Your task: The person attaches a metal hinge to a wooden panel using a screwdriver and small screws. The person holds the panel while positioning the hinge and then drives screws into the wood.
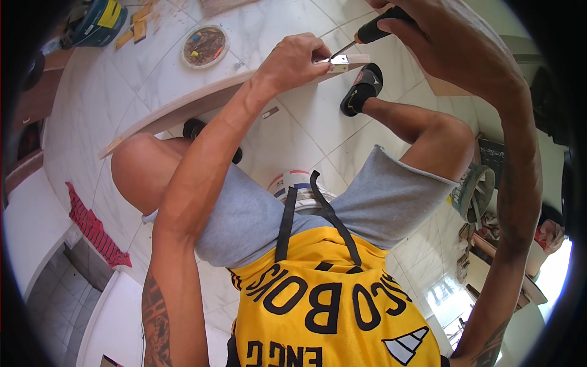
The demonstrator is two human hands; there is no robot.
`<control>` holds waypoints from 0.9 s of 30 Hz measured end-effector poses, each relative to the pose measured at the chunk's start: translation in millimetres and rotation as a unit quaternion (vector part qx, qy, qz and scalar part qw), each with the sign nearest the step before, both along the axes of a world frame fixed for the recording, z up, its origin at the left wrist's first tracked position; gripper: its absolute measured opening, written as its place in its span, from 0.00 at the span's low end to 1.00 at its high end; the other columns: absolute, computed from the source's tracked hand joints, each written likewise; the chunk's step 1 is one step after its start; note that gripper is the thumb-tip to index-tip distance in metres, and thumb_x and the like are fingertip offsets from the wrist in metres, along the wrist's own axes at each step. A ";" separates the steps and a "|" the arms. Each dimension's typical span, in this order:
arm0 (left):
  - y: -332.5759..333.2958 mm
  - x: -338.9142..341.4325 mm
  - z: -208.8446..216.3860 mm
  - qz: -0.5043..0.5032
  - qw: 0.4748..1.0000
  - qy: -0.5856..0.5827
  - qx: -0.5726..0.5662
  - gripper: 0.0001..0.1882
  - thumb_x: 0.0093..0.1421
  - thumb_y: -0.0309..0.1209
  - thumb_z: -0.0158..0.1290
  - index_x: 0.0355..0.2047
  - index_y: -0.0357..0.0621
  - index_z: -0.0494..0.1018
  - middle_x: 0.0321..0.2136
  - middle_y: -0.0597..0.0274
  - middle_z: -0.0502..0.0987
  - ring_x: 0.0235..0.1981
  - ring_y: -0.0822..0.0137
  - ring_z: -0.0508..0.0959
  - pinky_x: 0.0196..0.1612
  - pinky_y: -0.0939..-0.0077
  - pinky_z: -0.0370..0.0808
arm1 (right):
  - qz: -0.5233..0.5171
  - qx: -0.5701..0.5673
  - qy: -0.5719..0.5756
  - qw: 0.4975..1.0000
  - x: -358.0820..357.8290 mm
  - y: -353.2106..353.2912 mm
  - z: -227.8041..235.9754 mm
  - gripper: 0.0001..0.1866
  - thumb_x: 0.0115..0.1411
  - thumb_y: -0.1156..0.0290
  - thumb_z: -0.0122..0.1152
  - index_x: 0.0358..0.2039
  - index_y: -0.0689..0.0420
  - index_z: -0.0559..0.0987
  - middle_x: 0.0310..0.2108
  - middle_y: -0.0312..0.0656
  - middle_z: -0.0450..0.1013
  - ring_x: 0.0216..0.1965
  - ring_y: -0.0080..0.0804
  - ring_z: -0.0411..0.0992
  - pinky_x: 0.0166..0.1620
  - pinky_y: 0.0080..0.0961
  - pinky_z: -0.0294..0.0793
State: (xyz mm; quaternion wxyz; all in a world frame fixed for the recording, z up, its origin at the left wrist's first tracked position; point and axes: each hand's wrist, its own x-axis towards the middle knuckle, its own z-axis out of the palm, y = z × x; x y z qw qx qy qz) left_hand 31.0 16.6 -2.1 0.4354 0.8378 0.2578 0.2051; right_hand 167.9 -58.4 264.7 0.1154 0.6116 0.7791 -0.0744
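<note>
A long wooden board (177, 109) runs across in front of my knees, its right end near my sandalled foot. At that end lies a small silvery metal hinge (340, 60). My left hand (295, 61) is closed there, thumb and fingers pinching at the hinge's left side; whether a screw is between the fingertips is too small to tell. In my right hand (443, 46) is a screwdriver (378, 27) with a black and orange handle, held at a slant. Its tip meets the hinge beside my left fingertips.
A round tub (205, 47) of small loose bits stands beyond the board. A small metal plate (269, 112) lies on the tiles. A dark bucket (101, 24) and yellow pieces (139, 29) are far left, a striped red cloth (95, 226) left, another bucket (476, 192) right.
</note>
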 end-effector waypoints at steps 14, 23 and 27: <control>-1.6 0.5 1.9 0.014 1.000 0.003 0.010 0.13 0.57 0.32 0.66 0.39 0.38 0.84 0.32 0.54 0.79 0.35 0.62 0.84 0.41 0.71 0.82 | -0.019 -0.127 -0.034 0.991 4.1 23.5 15.4 0.09 0.68 0.73 0.58 0.42 0.65 0.79 0.46 0.48 0.75 0.35 0.38 0.79 0.42 0.31 0.77; -1.6 -2.1 3.7 0.011 1.000 0.002 0.003 0.13 0.57 0.32 0.66 0.40 0.39 0.84 0.31 0.55 0.78 0.33 0.62 0.83 0.40 0.70 0.81 | -0.013 -0.117 -0.045 0.992 4.0 18.6 5.4 0.10 0.68 0.70 0.60 0.42 0.65 0.78 0.41 0.48 0.76 0.33 0.39 0.79 0.39 0.33 0.77; -3.5 -1.7 2.7 0.015 1.000 0.005 0.014 0.13 0.57 0.32 0.66 0.40 0.39 0.84 0.31 0.56 0.78 0.33 0.62 0.83 0.40 0.70 0.81 | -0.050 -0.261 -0.062 0.962 6.0 38.2 18.0 0.10 0.67 0.70 0.61 0.43 0.65 0.79 0.44 0.49 0.75 0.36 0.41 0.79 0.43 0.34 0.77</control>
